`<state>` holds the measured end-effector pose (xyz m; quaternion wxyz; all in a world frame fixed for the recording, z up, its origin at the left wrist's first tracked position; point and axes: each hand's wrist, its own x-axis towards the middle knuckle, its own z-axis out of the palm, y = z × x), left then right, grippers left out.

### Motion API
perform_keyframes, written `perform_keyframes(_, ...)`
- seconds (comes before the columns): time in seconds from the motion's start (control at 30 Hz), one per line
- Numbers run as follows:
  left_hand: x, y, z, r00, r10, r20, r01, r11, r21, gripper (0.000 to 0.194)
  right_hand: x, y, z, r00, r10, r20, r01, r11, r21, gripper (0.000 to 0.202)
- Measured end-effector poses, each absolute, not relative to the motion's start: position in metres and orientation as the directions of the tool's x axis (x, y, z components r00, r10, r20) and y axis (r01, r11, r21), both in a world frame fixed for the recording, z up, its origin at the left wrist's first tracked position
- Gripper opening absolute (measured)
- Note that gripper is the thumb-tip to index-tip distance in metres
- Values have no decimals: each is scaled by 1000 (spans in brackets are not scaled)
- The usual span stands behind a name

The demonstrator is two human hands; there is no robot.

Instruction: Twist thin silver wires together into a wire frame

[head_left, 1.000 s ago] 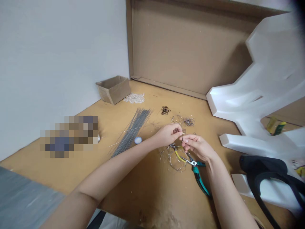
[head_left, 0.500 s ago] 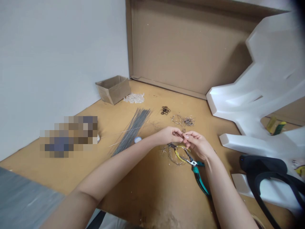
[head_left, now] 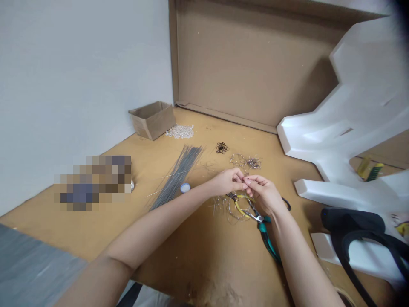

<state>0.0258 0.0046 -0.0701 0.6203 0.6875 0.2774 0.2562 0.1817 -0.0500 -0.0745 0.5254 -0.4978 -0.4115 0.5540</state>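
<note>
Left hand [head_left: 229,180] and right hand [head_left: 263,191] meet mid-tabletop [head_left: 191,260], both pinched narrow on a small dark piece [head_left: 246,179], mostly hidden by fingers. Just below: wire loops [head_left: 228,209], yellow-handled tool [head_left: 237,207], teal-handled pliers [head_left: 269,245] partly behind right forearm [head_left: 298,251]. Grey wire bundle [head_left: 183,166] to the left, near end covered by left forearm [head_left: 166,221]; blue-rimmed lid [head_left: 185,187] beside it. Toward far edge: black rings [head_left: 221,148], wire tangle [head_left: 253,162]. Far-left corner: cardboard box [head_left: 155,123], clear rings [head_left: 181,131] heaped alongside. White moulded piece [head_left: 322,145] crowds right edge. Tabletop tan, marked near front edge; brown panel [head_left: 249,64] lines far edge, pale wall [head_left: 83,76] left.
</note>
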Motion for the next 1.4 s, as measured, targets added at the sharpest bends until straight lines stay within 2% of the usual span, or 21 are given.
perform_keyframes(0.2, 24, 5, -64, 745, 665, -52, 102, -36, 994, 6, 195, -51, -65, 107, 988, -108, -187, -87, -979, 18)
perform_keyframes(0.37, 28, 6, -70, 749, 661, -45, 28, 36, 999, 6, 197, -52, -67, 5, 992, -129, -195, -125, -973, 15)
perform_keyframes(0.57, 28, 4, -71, 739, 674, -8, 23, -13, 1000, 8, 190, -53, -63, 27, 994, -105, -178, -98, -979, 15)
perform_keyframes(0.7, 26, 8, -70, 694, 720, -29, 70, -26, 997, 12, 196, -54, -55, 138, 988, -66, -65, -57, -996, 27)
perform_keyframes(0.77, 25, 10, -71, 685, 728, -30, 65, -19, 998, 14, 202, -54, -54, 156, 985, -71, 37, -77, -996, 24)
perform_keyframes(0.9, 24, 12, -70, 687, 726, -19, 13, 15, 1000, 15, 210, -53, -59, 88, 990, -108, 192, -123, -974, 19)
perform_keyframes(1.03, 23, 10, -66, 739, 673, -32, -70, 123, 990, 19, 204, -54, -64, 7, 987, -160, 177, -158, -971, 22)
perform_keyframes(1.2, 23, 9, -65, 766, 642, -22, -101, 155, 983, 22, 194, -54, -67, 46, 999, -26, 91, -30, -995, 21)
perform_keyframes(1.4, 21, 11, -67, 789, 614, -12, -123, 176, 977, 20, 192, -55, -69, 57, 992, 111, 116, 103, -988, 16)
